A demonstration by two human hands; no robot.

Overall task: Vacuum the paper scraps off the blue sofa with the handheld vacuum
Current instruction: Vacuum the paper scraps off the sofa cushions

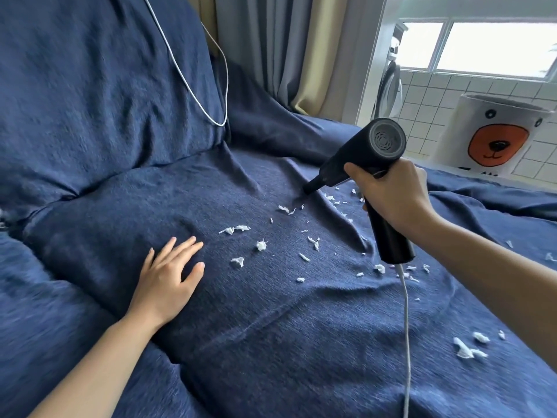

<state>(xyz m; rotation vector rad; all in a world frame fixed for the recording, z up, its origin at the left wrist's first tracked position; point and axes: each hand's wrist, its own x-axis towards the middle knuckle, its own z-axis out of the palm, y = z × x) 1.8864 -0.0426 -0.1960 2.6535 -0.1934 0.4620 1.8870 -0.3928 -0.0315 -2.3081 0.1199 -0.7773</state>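
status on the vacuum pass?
Right hand grips handheld vacuum, nozzle on blue sofa. Left hand flat on cover. Paper scraps remain. Nothing blocking.

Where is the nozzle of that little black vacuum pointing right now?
Right of centre, the vacuum's nozzle touches the blue sofa cover at a fold, just above the nearest paper scraps, held by the right hand.

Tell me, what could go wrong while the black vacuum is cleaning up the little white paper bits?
The black handheld vacuum in the right hand has its nozzle down on a fold of the loose blue sofa cover, so it might suck in cloth. The white cord trails over white paper scraps and could drag them. Scraps near the front edge could get missed. The left hand lies flat on the cover.
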